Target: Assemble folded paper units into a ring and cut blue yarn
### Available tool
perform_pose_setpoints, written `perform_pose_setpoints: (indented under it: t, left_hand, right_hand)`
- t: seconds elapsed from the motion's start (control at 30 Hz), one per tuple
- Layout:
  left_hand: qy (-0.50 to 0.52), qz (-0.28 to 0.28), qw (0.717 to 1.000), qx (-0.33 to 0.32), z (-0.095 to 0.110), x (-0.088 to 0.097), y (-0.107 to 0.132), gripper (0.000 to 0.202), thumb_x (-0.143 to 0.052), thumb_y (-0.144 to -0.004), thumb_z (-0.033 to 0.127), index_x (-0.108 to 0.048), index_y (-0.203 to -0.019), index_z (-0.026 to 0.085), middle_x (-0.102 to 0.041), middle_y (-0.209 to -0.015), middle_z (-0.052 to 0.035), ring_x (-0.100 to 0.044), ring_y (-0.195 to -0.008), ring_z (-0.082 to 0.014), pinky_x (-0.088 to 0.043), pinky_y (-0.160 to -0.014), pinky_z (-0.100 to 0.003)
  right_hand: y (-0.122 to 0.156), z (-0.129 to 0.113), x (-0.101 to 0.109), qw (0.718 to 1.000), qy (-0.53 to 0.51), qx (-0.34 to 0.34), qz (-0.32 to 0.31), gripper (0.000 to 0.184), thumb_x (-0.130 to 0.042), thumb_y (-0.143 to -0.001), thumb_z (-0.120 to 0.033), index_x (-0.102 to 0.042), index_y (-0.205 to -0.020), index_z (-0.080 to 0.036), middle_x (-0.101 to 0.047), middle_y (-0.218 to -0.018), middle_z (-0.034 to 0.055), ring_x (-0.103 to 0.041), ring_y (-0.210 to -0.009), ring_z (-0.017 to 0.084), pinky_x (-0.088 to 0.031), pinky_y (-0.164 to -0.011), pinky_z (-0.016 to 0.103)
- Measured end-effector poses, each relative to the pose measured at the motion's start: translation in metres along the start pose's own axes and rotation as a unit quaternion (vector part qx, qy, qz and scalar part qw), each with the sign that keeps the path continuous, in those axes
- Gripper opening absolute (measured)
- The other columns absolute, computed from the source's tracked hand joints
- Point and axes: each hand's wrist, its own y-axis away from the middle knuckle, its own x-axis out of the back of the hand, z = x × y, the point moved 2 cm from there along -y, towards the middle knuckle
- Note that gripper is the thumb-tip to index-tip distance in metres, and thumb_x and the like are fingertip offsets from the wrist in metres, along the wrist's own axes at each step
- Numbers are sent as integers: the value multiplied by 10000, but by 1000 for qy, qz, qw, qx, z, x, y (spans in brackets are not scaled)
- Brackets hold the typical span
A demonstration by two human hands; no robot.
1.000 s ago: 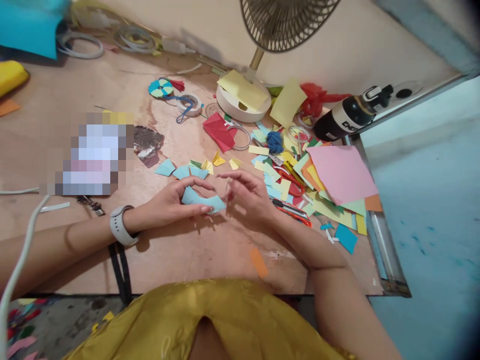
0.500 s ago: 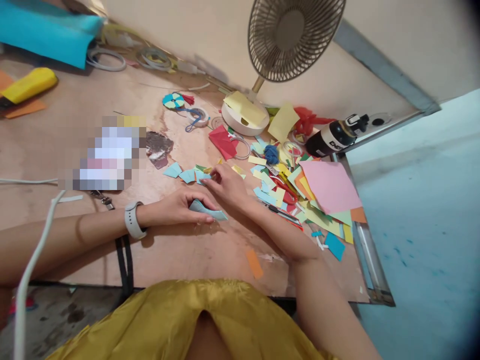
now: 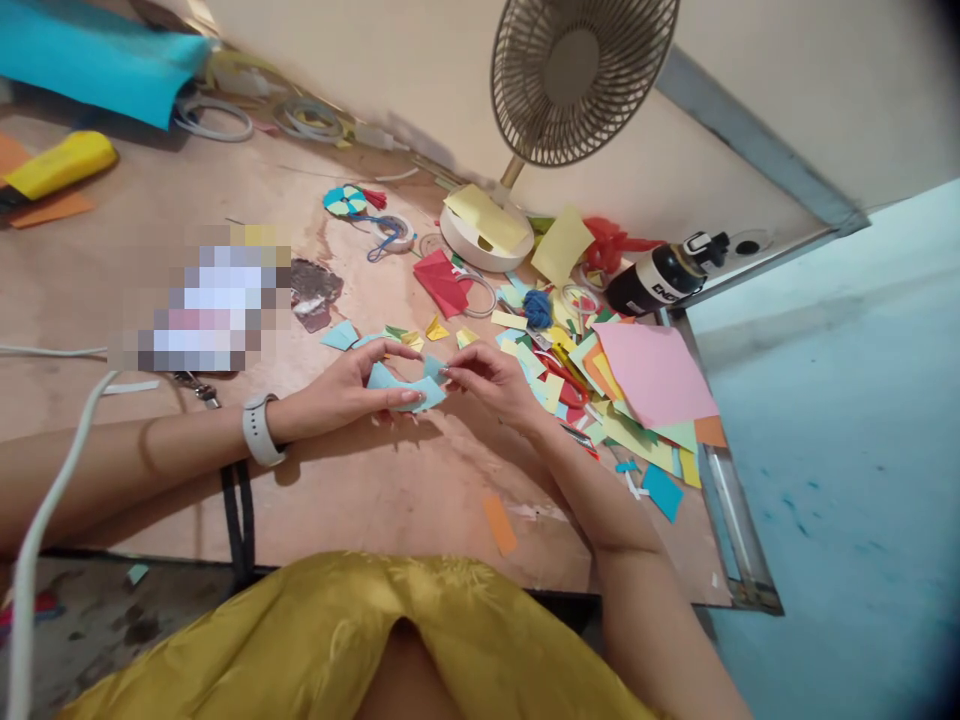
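A curved light-blue paper piece (image 3: pixel 401 388) is held between the thumb and fingers of my left hand (image 3: pixel 356 385), a little above the table. Close beside it, my right hand (image 3: pixel 491 385) pinches a small light-blue paper piece (image 3: pixel 433 368) at its edge. The two papers overlap in view; whether they touch I cannot tell. Just beyond my left hand lies another light-blue paper piece (image 3: pixel 340 336) on the table. Small folded yellow paper pieces (image 3: pixel 436 327) rest behind my hands.
A fan (image 3: pixel 577 80) stands at the back. To the right are paper scraps, a pink sheet (image 3: pixel 652 370) and a black bottle (image 3: pixel 660 278). An orange paper strip (image 3: pixel 499 525) lies near the front edge. A blurred-out object (image 3: pixel 214 310) and a white cable (image 3: pixel 56 520) are at left.
My right hand has lifted a small light-blue piece from the table and come back beside my left hand. My left hand has moved slightly away from me, its curved paper now turned flatter.
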Motion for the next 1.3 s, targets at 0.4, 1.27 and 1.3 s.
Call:
perform_pose_setpoints:
  t: [0.4,1.27,1.3]
  left_hand:
    - [-131,-39,986,-92,-3,-2,1,259,-765,-928,431,-742,-952,174,-750,-832,-26,-692,-630,-134,-526,-530,-208]
    - [-227,-21,949,-219,12,-9,12,115,-657,-953,220,-763,-993,200,-774,-839,45,-682,-732,-110,-525,-704,-190]
    - [-235,-23,947,-217,12,-9,12,128,-649,-959,219,-766,-1007,198,-772,-838,48,-682,-733,-107,-524,-704,-186]
  right_hand:
    - [12,0,-17,998,-46,21,32,311,-812,-883,-533,-769,-1007,-251,-711,-932,21,-699,-833,153,-601,-753,310]
    - [39,-7,-47,956,181,228,44,275,-640,-1037,-235,-721,-1301,-227,-819,-1187,93,-789,-1088,189,-650,-954,346]
    - [38,-7,-47,957,173,230,46,262,-637,-1039,-220,-729,-1283,-232,-823,-1170,85,-792,-1068,181,-652,-939,337]
